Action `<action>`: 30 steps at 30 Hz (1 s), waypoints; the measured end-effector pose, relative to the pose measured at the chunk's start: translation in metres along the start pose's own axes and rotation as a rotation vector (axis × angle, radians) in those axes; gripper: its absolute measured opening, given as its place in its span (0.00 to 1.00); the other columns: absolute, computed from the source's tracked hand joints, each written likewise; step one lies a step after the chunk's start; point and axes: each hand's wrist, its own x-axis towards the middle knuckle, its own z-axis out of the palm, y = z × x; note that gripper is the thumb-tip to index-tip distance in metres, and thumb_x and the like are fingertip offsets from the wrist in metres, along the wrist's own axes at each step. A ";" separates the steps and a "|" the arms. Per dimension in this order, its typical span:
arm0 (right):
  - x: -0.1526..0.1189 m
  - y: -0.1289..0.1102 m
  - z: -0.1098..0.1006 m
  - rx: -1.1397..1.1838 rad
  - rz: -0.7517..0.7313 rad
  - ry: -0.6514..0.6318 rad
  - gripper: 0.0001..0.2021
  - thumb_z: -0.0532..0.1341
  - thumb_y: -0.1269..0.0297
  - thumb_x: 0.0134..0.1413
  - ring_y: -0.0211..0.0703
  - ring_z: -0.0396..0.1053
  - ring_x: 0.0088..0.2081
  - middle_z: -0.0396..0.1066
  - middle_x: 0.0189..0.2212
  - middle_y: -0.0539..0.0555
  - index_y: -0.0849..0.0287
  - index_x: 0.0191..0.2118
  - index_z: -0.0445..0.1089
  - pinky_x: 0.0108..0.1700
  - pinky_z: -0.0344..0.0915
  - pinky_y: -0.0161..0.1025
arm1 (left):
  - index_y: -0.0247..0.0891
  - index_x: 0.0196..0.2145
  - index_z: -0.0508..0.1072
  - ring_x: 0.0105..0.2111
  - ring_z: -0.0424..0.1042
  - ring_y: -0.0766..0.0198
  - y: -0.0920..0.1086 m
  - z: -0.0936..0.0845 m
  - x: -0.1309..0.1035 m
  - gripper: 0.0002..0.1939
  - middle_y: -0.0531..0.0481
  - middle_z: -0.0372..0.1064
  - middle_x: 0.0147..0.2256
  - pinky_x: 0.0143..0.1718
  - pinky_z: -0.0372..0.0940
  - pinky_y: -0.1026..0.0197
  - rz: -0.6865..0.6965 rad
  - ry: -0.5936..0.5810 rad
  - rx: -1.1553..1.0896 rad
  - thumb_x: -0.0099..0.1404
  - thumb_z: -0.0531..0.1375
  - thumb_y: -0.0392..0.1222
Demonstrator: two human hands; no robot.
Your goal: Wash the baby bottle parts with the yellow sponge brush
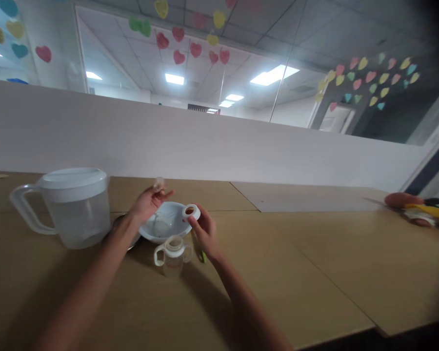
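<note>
My left hand (149,202) is raised over the bowl's far left side, its fingers closed on a small translucent piece (159,183), perhaps a bottle nipple or cap; blur hides its exact kind. In my right hand (205,229) is a white bottle collar ring (191,211) with a round hole, gripped between thumb and fingers above the bowl's right rim. A white bowl (149,235) sits under both hands with something translucent inside. Just in front of it, an uncapped clear baby bottle (173,263) with two side handles stands upright.
A large lidded plastic pitcher (80,209) stands at the left. Partly behind my left forearm is a dark round dish (133,240). A green-handled utensil (203,255) lies by my right wrist. Blurred orange and yellow items (420,207) are far right. A white wall (205,146) backs the table.
</note>
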 end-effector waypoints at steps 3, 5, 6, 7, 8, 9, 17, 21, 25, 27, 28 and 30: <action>0.002 0.011 -0.004 -0.041 0.013 0.116 0.16 0.61 0.52 0.53 0.41 0.66 0.36 0.69 0.36 0.52 0.56 0.43 0.66 0.39 0.64 0.38 | 0.37 0.25 0.71 0.28 0.70 0.67 0.016 -0.012 0.003 0.11 0.53 0.71 0.26 0.41 0.66 0.57 0.004 -0.012 0.150 0.49 0.65 0.46; 0.004 0.025 -0.012 -0.198 0.040 0.146 0.18 0.63 0.52 0.50 0.42 0.66 0.36 0.69 0.36 0.53 0.57 0.44 0.67 0.39 0.64 0.39 | 0.37 0.28 0.74 0.30 0.70 0.64 0.018 -0.014 0.000 0.11 0.51 0.72 0.29 0.37 0.64 0.60 -0.058 -0.136 0.507 0.50 0.64 0.47; 0.005 0.033 -0.017 -0.320 0.035 0.152 0.18 0.64 0.52 0.47 0.43 0.66 0.37 0.69 0.36 0.54 0.57 0.42 0.68 0.40 0.63 0.40 | 0.36 0.28 0.74 0.30 0.70 0.64 0.016 -0.013 -0.002 0.11 0.50 0.73 0.28 0.35 0.63 0.62 -0.087 -0.214 0.715 0.50 0.64 0.47; 0.006 0.041 -0.022 -0.442 0.009 0.152 0.18 0.66 0.52 0.45 0.45 0.66 0.39 0.68 0.37 0.55 0.58 0.39 0.70 0.42 0.63 0.41 | 0.36 0.28 0.75 0.29 0.69 0.63 0.012 -0.012 -0.004 0.10 0.50 0.72 0.27 0.33 0.62 0.62 -0.116 -0.292 0.915 0.51 0.63 0.46; 0.007 0.048 -0.026 -0.532 -0.021 0.157 0.17 0.66 0.52 0.43 0.46 0.65 0.41 0.68 0.38 0.56 0.58 0.38 0.71 0.44 0.62 0.42 | 0.36 0.27 0.75 0.28 0.69 0.63 0.006 -0.010 -0.006 0.09 0.50 0.72 0.26 0.32 0.61 0.63 -0.142 -0.363 1.093 0.51 0.62 0.45; 0.008 0.053 -0.030 -0.591 -0.043 0.157 0.17 0.66 0.53 0.44 0.47 0.65 0.42 0.68 0.38 0.56 0.59 0.38 0.71 0.44 0.61 0.42 | 0.36 0.26 0.75 0.28 0.69 0.62 0.000 -0.007 -0.008 0.08 0.50 0.72 0.26 0.31 0.60 0.63 -0.164 -0.414 1.247 0.51 0.62 0.44; 0.004 0.053 -0.024 -1.015 0.034 -0.016 0.15 0.65 0.57 0.50 0.49 0.64 0.46 0.73 0.40 0.54 0.52 0.44 0.72 0.48 0.52 0.45 | 0.42 0.26 0.74 0.35 0.72 0.60 -0.031 0.005 -0.013 0.07 0.53 0.74 0.28 0.39 0.59 0.62 -0.189 -0.428 1.789 0.46 0.64 0.41; 0.002 0.048 -0.020 -1.200 -0.062 -0.122 0.13 0.61 0.55 0.55 0.50 0.60 0.50 0.74 0.39 0.54 0.52 0.45 0.72 0.53 0.44 0.48 | 0.42 0.29 0.75 0.36 0.73 0.61 -0.027 0.000 -0.008 0.07 0.52 0.75 0.30 0.41 0.59 0.63 -0.203 -0.438 1.768 0.50 0.62 0.45; 0.003 0.047 -0.019 -1.294 -0.049 -0.184 0.12 0.56 0.55 0.59 0.48 0.59 0.50 0.74 0.38 0.54 0.54 0.42 0.73 0.55 0.38 0.50 | 0.40 0.37 0.75 0.40 0.72 0.61 -0.019 -0.020 0.001 0.15 0.47 0.75 0.38 0.40 0.59 0.63 -0.207 -0.256 1.843 0.62 0.51 0.46; 0.004 0.047 -0.018 -1.312 -0.024 -0.224 0.13 0.54 0.55 0.60 0.47 0.59 0.49 0.74 0.37 0.53 0.54 0.40 0.74 0.55 0.38 0.49 | 0.38 0.38 0.74 0.42 0.72 0.57 -0.019 -0.032 0.004 0.16 0.42 0.74 0.40 0.42 0.59 0.59 -0.246 -0.165 1.912 0.64 0.48 0.42; 0.005 0.046 -0.018 -1.314 -0.019 -0.238 0.13 0.54 0.56 0.61 0.47 0.59 0.49 0.75 0.37 0.53 0.53 0.39 0.74 0.55 0.39 0.48 | 0.37 0.38 0.74 0.43 0.72 0.55 -0.021 -0.037 0.005 0.15 0.40 0.74 0.41 0.42 0.59 0.57 -0.269 -0.154 1.932 0.63 0.49 0.40; 0.006 0.045 -0.017 -1.314 -0.021 -0.260 0.13 0.53 0.57 0.61 0.47 0.58 0.50 0.75 0.38 0.51 0.52 0.41 0.74 0.55 0.39 0.48 | 0.40 0.38 0.74 0.44 0.71 0.54 -0.025 -0.045 0.004 0.13 0.42 0.74 0.42 0.44 0.58 0.55 -0.306 -0.173 1.949 0.61 0.51 0.37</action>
